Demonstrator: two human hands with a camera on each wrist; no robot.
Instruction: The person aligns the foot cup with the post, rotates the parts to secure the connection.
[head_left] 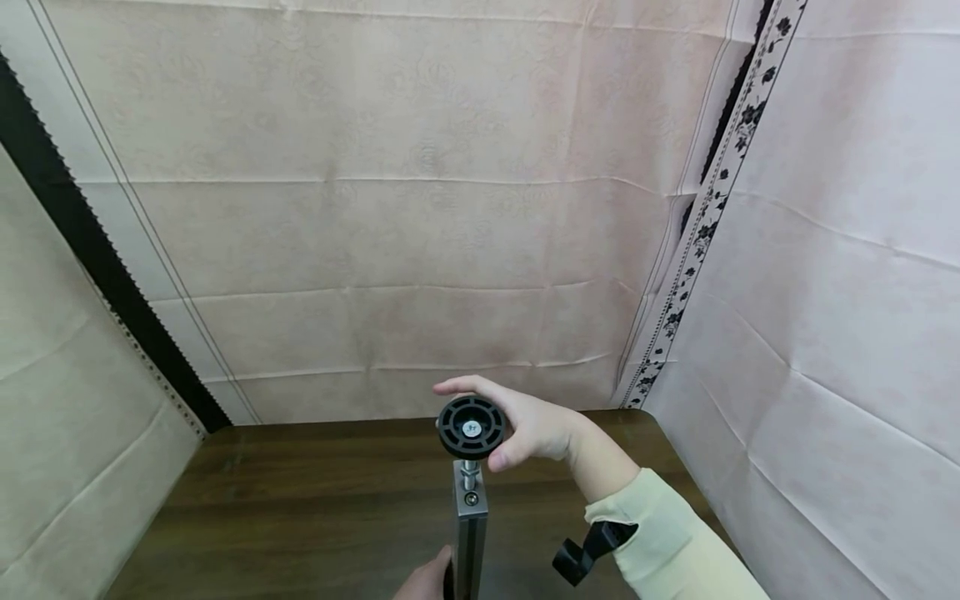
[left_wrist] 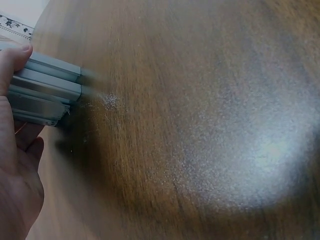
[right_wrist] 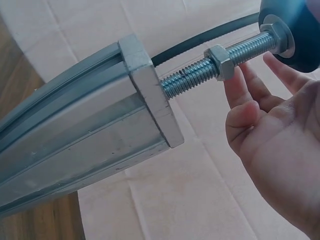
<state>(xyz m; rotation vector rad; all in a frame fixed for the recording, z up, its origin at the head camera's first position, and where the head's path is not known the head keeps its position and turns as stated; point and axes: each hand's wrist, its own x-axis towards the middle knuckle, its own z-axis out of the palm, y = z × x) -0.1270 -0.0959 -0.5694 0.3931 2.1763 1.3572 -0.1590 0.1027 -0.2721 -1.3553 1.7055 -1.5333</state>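
A levelling foot with a round black base sits on the end of a grooved aluminium profile. The right wrist view shows its threaded rod entering the end plate, with a hex nut partway along. My right hand curls round the base, index finger over the far side and thumb at the near side. Lower down, my left hand grips the profile, mostly out of the head view. In the left wrist view, the left hand holds the profile's other end above the table.
Below is a brown wood-grain table with rounded corners. Creased pale cloth lies beyond it, with a floral-edged strip on the right and a black strip on the left. A black wrist mount juts from the right sleeve.
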